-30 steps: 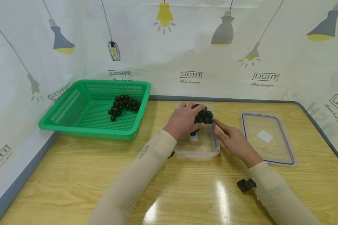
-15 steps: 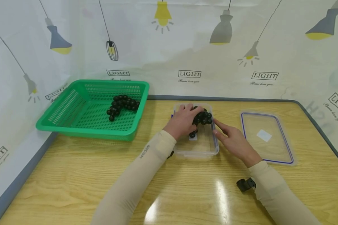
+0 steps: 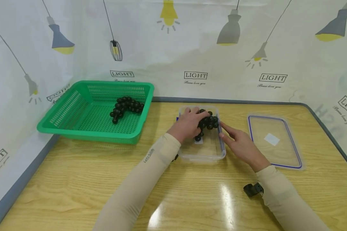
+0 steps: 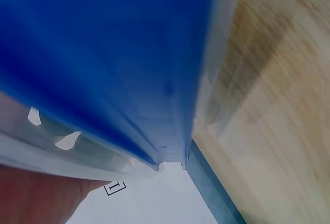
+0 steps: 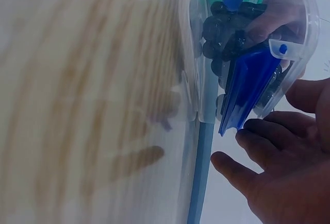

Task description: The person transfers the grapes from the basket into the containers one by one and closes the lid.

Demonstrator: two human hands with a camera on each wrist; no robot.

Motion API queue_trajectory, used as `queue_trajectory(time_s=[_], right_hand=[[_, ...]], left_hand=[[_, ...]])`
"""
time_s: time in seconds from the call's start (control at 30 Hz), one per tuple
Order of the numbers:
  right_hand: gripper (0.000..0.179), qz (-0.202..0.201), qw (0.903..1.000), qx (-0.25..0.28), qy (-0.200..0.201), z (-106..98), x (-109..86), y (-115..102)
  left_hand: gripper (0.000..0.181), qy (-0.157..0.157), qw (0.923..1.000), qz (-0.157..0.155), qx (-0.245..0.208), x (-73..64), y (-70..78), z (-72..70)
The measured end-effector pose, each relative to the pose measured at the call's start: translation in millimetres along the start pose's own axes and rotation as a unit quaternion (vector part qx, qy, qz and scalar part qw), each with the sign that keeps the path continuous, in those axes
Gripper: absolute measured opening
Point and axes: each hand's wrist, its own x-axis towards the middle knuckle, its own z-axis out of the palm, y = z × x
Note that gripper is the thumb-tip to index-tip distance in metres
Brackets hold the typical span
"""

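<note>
A bunch of black grapes (image 3: 210,122) sits in the far half of a clear plastic food container (image 3: 203,157). My left hand (image 3: 186,124) reaches over the container's left side with its fingers curled on the bunch; its fingertips are partly hidden. Through the clear wall, the right wrist view shows those fingers among the grapes (image 5: 213,31). My right hand (image 3: 241,146) rests fingertips at the container's right wall, fingers fairly straight, near a hanging blue clasp (image 5: 250,82). Another blue clasp (image 4: 129,64) fills much of the left wrist view.
A green plastic basket (image 3: 89,133) stands at the left with another bunch of black grapes (image 3: 127,106) inside. The clear lid (image 3: 286,155) with a blue seal lies on the wooden table (image 3: 202,199) at the right. A printed sheet (image 3: 150,41) rises behind the table.
The bunch in the container has sunk slightly and shifted a little under my left hand. My right hand has stayed at the container's side.
</note>
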Motion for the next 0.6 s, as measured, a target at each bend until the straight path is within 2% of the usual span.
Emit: queue_trajectory(time_s=[0.3,0.6], right_hand=[[0.059,-0.011,0.9999,0.000,-0.007,-0.7,1.2,-2.3],[0.060,-0.007,1.0000,0.001,-0.005,-0.7,0.3,-0.1]], left_hand=[[0.056,-0.024,0.9992,-0.018,-0.025,-0.2,-1.1,-1.8],[0.061,-0.035,0.9987,-0.008,-0.035,2.0,-3.4,1.7]])
